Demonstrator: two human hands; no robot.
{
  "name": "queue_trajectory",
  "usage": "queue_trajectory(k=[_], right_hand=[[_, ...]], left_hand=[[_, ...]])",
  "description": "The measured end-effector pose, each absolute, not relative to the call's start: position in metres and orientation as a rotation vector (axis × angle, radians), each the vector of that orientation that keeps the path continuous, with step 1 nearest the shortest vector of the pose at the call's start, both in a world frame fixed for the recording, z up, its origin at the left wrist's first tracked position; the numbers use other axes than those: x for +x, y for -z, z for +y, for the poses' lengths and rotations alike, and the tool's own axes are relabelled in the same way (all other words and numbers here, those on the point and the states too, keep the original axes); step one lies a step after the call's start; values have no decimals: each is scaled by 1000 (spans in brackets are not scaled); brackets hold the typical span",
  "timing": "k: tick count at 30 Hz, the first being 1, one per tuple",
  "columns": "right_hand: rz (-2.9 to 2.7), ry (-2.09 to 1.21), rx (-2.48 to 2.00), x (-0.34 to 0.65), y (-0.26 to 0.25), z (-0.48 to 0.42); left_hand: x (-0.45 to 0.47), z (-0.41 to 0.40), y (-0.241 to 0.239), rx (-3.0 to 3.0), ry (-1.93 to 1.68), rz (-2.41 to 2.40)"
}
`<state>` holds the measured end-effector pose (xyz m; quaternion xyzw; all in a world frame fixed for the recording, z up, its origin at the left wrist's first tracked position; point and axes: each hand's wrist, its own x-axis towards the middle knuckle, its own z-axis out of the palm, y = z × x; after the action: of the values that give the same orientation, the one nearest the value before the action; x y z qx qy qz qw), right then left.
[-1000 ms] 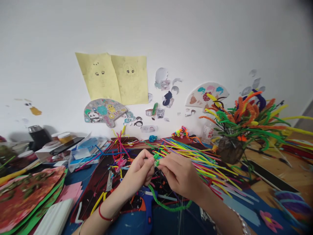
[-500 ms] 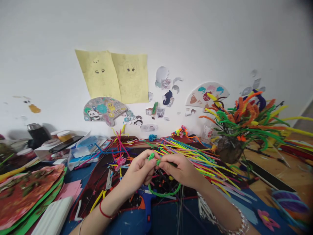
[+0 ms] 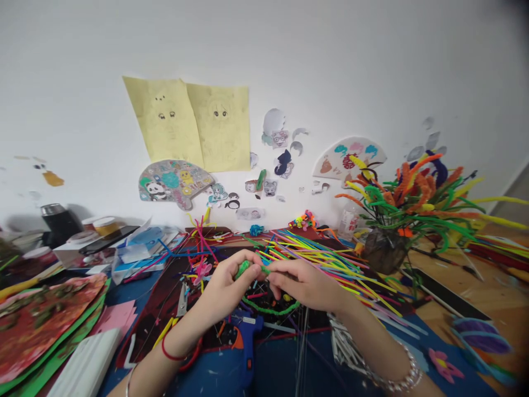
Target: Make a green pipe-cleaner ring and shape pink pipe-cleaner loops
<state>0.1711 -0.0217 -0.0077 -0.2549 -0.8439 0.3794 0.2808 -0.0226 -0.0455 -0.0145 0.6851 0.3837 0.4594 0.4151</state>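
The left hand (image 3: 233,280) pinches a green fuzzy stem (image 3: 278,313) between thumb and bent fingers, and a small green bunch pokes up there. The right hand (image 3: 312,284) has its thumb and pointing finger closed on a green bit right beside the left fingertips. The two hands almost touch. The rest of the stem hangs down under them in a round curve, over a dark red tray (image 3: 142,326) full of little bits. A blue glue gun (image 3: 248,344) lies just below the hands. Scissors (image 3: 182,300) are near the left wrist, which wears a red string (image 3: 168,350). Past the right hand is a big pile of bright stems (image 3: 326,262), yellow, pink, green and blue. White sticks (image 3: 347,344) lie by the right arm, and a pink flower (image 3: 445,365) sits farther right. Behind that, a pot (image 3: 384,251) holds lots of orange, green and yellow fuzzy stems. On the wall (image 3: 289,49) are two yellow drawings (image 3: 165,129) and two painted fans (image 3: 176,183).
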Motion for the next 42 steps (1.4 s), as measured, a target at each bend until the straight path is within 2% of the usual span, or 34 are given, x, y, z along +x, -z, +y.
queue_trajectory(k=[4,6,14,22,27,33,36,39,42], right_hand=[[-2181,-1290,-681,171,11,-17],[-2161,-1287,-685,170,12,-17],[-2259,-686,-790,165,9,-31],[-2245,-488,-863,157,14,-36],[-2197,-643,-898,157,15,-35],[-2062,-1335,-881,162,18,-25],[-1899,-1536,-801,163,22,-18],[-1823,-1563,-726,162,23,-16],[-1898,-1358,-803,159,22,-20]], left_hand=[[-23,-44,14,1689,-1142,964],[-24,-43,13,1688,-1115,972],[-29,-38,11,1584,-1000,994],[-31,-29,16,1448,-924,1010],[-30,-30,18,1498,-914,1080],[-25,-33,17,1719,-956,1150],[-22,-34,16,1774,-1021,1123],[-22,-34,16,1770,-1086,1123],[-24,-33,16,1784,-1052,1175]])
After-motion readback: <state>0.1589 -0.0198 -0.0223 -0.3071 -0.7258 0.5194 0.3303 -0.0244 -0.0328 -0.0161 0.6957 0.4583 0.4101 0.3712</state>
